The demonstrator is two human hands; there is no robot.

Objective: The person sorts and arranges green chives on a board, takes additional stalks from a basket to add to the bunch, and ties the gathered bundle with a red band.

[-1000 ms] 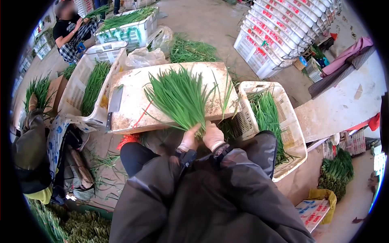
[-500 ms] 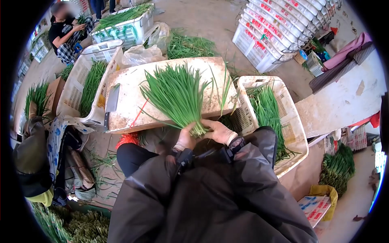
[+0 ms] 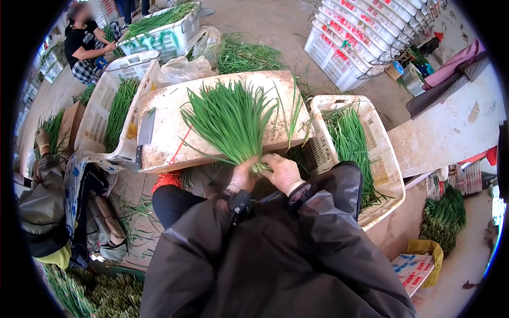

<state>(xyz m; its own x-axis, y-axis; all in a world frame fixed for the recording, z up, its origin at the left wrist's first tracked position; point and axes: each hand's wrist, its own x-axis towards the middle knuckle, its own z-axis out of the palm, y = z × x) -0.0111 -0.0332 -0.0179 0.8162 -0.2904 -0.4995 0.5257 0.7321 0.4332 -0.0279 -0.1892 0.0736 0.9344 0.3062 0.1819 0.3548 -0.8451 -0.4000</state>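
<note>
A fanned bunch of green stalks (image 3: 230, 119) lies with its leafy ends over the pale, stained board (image 3: 169, 106). Its cut ends point toward me, past the board's near edge. My left hand (image 3: 243, 176) is wrapped round the stalks near these ends. On the other side, my right hand (image 3: 283, 172) has its fingers against the ends of the bunch. A cleaver (image 3: 147, 130) rests at the board's left edge. A red strand (image 3: 182, 146) lies on the board beside the leaves. Both hands are gloved.
White crates holding green stalks flank the board, one at left (image 3: 98, 127) and one at right (image 3: 384, 172). Stacked crates (image 3: 339, 55) rise at the back right. A co-worker (image 3: 85, 45) sits at the back left; another person's gloved hand (image 3: 42, 139) holds stalks at far left.
The bunch has been drawn slightly left, and my right hand has shifted from around the stalks to their cut ends. The seated co-worker's hands have moved lower.
</note>
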